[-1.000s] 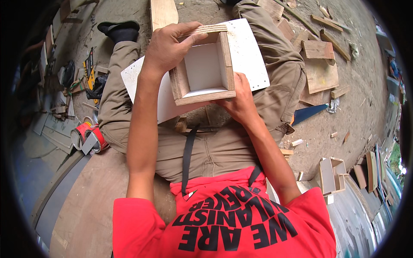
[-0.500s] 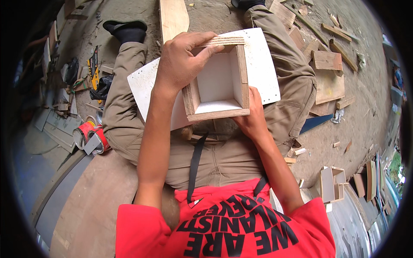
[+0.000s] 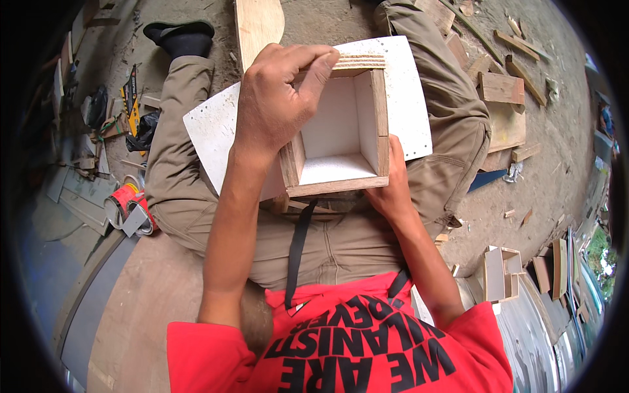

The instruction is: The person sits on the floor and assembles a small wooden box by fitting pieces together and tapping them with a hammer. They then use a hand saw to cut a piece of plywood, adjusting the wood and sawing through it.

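Note:
Above my lap I hold a small wooden box [image 3: 339, 186] with an open top, bare plywood edges and white inner faces. My left hand [image 3: 280, 98] is closed at its far left corner, thumb and fingers pinching the layered plywood edge. Behind the right side of the box, my right hand [image 3: 393, 187] grips from below; most of its fingers are hidden. Under the box, a white board [image 3: 409, 105] with small dark holes near its edges and dust on it lies across my legs.
Red cans [image 3: 124, 203] stand on the left near a yellow-and-black saw [image 3: 131, 105]. Wood offcuts [image 3: 501, 88] are strewn at the far right. A smaller divided wooden box [image 3: 503, 275] sits at the lower right. A long pale plank [image 3: 259, 29] lies ahead between my feet.
The box has shifted slightly right and nearer to me, with both hands still on it. My left hand has moved a little along the far edge.

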A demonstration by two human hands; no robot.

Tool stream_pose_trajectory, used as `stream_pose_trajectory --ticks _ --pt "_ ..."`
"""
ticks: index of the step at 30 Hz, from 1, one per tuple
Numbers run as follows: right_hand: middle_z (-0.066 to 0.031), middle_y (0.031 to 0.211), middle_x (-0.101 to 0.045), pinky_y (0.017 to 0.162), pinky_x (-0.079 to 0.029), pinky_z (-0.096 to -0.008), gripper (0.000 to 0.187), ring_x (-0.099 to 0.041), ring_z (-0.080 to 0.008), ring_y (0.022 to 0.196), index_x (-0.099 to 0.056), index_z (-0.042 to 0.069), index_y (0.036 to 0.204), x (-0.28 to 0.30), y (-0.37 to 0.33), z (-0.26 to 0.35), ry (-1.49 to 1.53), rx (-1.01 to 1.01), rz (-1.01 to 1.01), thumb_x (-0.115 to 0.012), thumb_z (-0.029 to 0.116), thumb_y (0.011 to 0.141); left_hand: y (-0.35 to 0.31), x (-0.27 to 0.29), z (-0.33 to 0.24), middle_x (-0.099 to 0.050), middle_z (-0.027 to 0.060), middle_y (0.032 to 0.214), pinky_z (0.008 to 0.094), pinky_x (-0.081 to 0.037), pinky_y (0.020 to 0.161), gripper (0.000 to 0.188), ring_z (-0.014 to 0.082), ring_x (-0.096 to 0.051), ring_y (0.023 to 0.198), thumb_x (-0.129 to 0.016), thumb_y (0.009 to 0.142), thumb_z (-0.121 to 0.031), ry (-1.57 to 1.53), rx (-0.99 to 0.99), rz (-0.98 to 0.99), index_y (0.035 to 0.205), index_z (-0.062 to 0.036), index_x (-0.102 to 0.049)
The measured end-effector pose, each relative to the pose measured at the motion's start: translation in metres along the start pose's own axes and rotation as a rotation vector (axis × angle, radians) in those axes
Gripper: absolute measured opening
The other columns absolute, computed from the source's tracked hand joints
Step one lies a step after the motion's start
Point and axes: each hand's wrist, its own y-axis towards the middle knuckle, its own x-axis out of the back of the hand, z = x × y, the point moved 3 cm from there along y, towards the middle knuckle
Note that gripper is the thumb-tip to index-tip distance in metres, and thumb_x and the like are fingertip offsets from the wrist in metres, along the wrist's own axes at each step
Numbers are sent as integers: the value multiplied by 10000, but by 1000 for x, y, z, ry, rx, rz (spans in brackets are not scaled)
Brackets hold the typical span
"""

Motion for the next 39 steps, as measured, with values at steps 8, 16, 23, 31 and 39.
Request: stream_pose_trajectory --ticks 8,16,23,31,39 --pt "-194 1144 -569 942 -444 -458 568 -518 -390 1090 -559 -19 1216 -1 2 3 -31 23 -6 -786 91 707 -6 -8 29 -702 110 1107 293 -448 976 389 163 -616 1054 -490 1045 -299 -288 87 -323 1235 30 -576" --pt "-190 1147 -580 924 -454 -470 699 -544 -390 1062 -553 -2 1251 1 1 3 -32 63 -8 -870 157 649 -3 -18 40 -702 81 1090 282 -432 977 443 135 -592 1070 -592 963 -430 -768 458 47 1137 -25 -635" --pt "-171 1103 -597 900 -448 -465 629 -533 -381 1043 -603 5 1182 0 0 5 -12 62 -54 -877 199 650 -6 -21 44 -600 140 1271 327 -456 1005 487 181 -563 1151 -541 986 -344 -1069 476 -26 1327 -9 -455" --pt "-186 1088 -570 899 -453 -461 644 -533 -383 1034 -559 2 1217 -2 3 5 -85 45 -24 -848 152 661 -43 -51 64 -553 143 1275 392 -455 980 606 234 -548 1157 -416 955 -483 -1368 401 -2 1351 -29 -481" --pt "-186 1081 -566 903 -443 -456 569 -520 -384 1035 -557 -5 1184 -4 2 -2 -99 31 -6 -787 108 676 -44 -56 76 -547 127 1154 352 -447 935 572 198 -542 1072 -432 941 -505 -1234 346 -88 1270 -39 -465"
